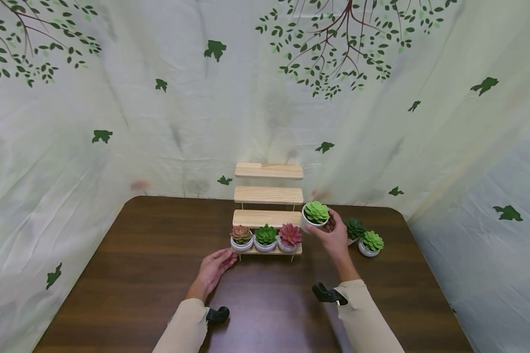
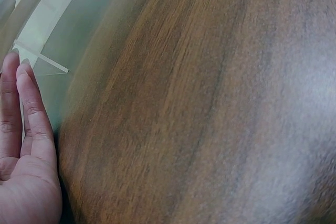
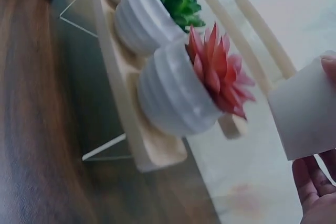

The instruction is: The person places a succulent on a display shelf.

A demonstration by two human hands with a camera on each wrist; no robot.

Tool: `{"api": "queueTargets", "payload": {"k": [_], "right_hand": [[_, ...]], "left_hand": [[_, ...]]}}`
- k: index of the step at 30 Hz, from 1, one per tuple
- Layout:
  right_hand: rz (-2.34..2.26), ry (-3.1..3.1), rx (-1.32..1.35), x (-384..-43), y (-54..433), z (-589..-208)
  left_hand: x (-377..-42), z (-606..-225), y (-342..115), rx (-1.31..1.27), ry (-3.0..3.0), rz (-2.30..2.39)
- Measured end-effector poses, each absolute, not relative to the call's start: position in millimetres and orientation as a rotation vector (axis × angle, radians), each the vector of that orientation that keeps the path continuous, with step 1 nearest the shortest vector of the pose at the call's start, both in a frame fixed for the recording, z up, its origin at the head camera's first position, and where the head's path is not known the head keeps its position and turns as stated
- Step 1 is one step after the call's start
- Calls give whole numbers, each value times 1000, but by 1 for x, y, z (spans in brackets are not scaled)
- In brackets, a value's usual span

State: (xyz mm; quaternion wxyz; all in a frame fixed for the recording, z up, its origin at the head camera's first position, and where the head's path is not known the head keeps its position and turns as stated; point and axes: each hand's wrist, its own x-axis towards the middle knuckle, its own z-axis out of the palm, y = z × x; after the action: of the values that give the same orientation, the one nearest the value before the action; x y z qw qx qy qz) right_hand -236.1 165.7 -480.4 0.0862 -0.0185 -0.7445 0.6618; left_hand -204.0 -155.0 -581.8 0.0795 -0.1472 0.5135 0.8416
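My right hand (image 1: 334, 239) grips a white pot with a light green succulent (image 1: 316, 212), held up beside the right end of the stand's second tier. In the right wrist view that pot (image 3: 307, 111) is cut off by the frame edge. At the lowest tier's left end, my left hand (image 1: 215, 268) lies with straight fingers (image 2: 34, 103), the tips at the stand's edge. On that tier of the wooden stand (image 1: 265, 218) sit three ribbed white pots: a brownish-pink succulent (image 1: 241, 235), a green succulent (image 1: 265, 236) and a red succulent (image 1: 290, 236).
To the right on the brown table (image 1: 159, 274) stand a dark green potted succulent (image 1: 355, 229), partly hidden by my right hand, and a bright green one (image 1: 373, 242). Behind the table hangs a leaf-patterned curtain (image 1: 181, 122). Thin wire legs (image 3: 105, 147) support the stand.
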Motion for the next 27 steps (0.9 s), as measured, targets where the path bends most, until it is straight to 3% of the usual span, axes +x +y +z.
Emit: {"api": "queueTargets", "payload": {"k": [27], "right_hand": [[2023,-2381,226,-275,84,-454]], "left_hand": [[-204,-587,-155,-440,1582,2508]]}}
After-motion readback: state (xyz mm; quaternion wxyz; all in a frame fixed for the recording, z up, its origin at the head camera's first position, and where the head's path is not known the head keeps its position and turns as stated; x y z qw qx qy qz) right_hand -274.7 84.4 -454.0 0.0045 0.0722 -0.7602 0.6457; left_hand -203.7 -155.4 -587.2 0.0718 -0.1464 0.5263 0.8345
